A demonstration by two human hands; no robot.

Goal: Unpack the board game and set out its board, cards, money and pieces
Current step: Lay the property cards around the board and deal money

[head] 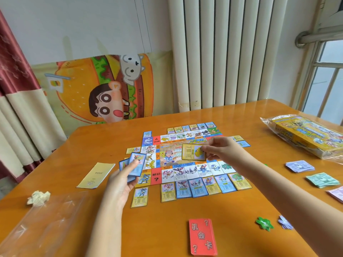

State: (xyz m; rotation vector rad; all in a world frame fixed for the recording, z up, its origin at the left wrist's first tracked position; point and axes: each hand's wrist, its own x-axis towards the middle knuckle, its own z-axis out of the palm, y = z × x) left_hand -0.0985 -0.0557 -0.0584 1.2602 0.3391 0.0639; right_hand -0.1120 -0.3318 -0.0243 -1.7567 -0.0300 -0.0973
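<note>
The game board (170, 154) lies flat in the middle of the orange table (167, 223), with property cards (194, 187) laid face up along its near edge and more along its far and side edges. My left hand (120, 180) grips a small fan of blue cards (136, 164) at the board's left side. My right hand (219, 148) pinches one yellow card (192, 152) above the board's centre. A red stack of chance cards (202, 237) sits near the front edge. Stacks of paper money (299, 166) (322, 179) lie at the right. A green piece (264, 223) rests at the front right.
The yellow game box (306, 135) in its plastic wrap sits at the far right. A yellow booklet (96, 175) lies left of the board, with a crumpled paper ball (38, 197) and a clear plastic bag (42, 223) at the front left. A radiator stands behind the table.
</note>
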